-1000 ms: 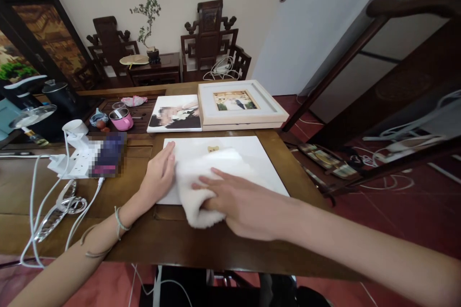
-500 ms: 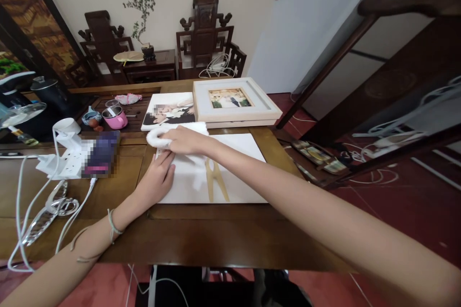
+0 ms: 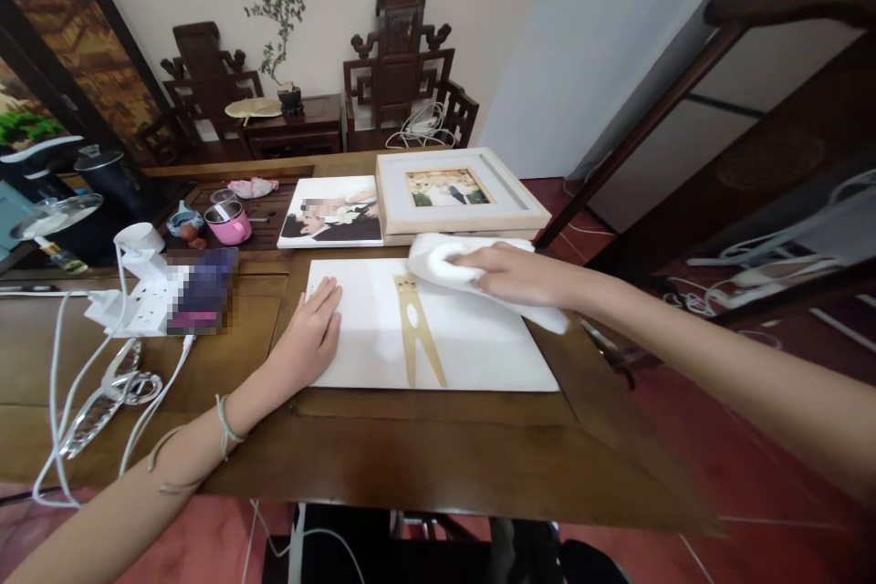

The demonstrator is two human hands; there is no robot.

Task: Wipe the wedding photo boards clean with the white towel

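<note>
A white board (image 3: 362, 356) lies flat on the wooden table, with a tan A-shaped strip (image 3: 411, 338) fixed or lying on its face; it looks like a picture's back with a stand, but I cannot be sure. My left hand (image 3: 313, 338) rests flat on the board's left edge, fingers stretched out. In my right hand (image 3: 510, 272) is a bunched white cloth (image 3: 438, 257), pressed on the board's upper right part. A loose end of the cloth hangs over the board's right edge.
Behind the board lie a photo panel (image 3: 328, 217) and a framed picture (image 3: 520, 212). To the left are a power strip (image 3: 147, 301) with cables, a phone (image 3: 209, 287), a clear hair claw (image 3: 113, 392), a pink cup (image 3: 233, 226) and a black kettle (image 3: 106, 178).
My right hand has swept the cloth from the board's upper left to its upper right, uncovering the top of the tan strip. My left hand stays at the left edge.
</note>
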